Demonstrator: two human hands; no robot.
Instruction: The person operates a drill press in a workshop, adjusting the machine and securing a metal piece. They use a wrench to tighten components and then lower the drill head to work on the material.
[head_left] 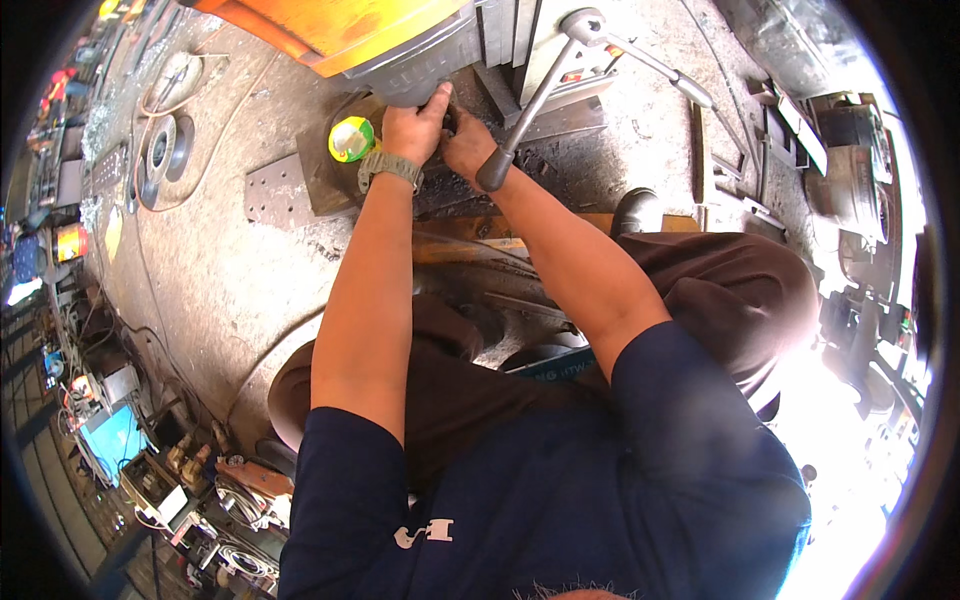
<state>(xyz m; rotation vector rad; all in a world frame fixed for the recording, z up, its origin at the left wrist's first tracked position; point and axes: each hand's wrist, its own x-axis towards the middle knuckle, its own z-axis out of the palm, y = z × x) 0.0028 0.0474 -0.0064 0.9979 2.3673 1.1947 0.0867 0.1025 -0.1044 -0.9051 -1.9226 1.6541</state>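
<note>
Hair tips (580, 588) poke in at the lower edge, with the soft dark blue cloth of my shirt (520, 500) just beyond and brown trousers (740, 275) creased over my spread knees. I'd judge the work to be under way: both my hands are together under the orange machine (330, 30) at the top of the view, close against its grey lower part (408, 85). What is done and what is left there I can't tell, because my fingers and the casing hide the spot.

My left hand (412, 132) is half curled, thumb pointing up at the casing, and a woven-looking watch (395, 168) sits on that wrist. My right hand (468, 145) is bent inward beside it, fingers curled. Something dark shows between them, but whether either hand grips it I can't tell.

Smooth bare-metal arms run out from the handle (541, 95); one ends in a fat dark grip (495, 171) that overlaps my right wrist from here. A round, shiny yellow-and-green object (352, 139) lies just left of my left hand. Lower left is a flat steel plate (275, 192) dotted with round holes, on the rough, stained floor (225, 270).
</note>
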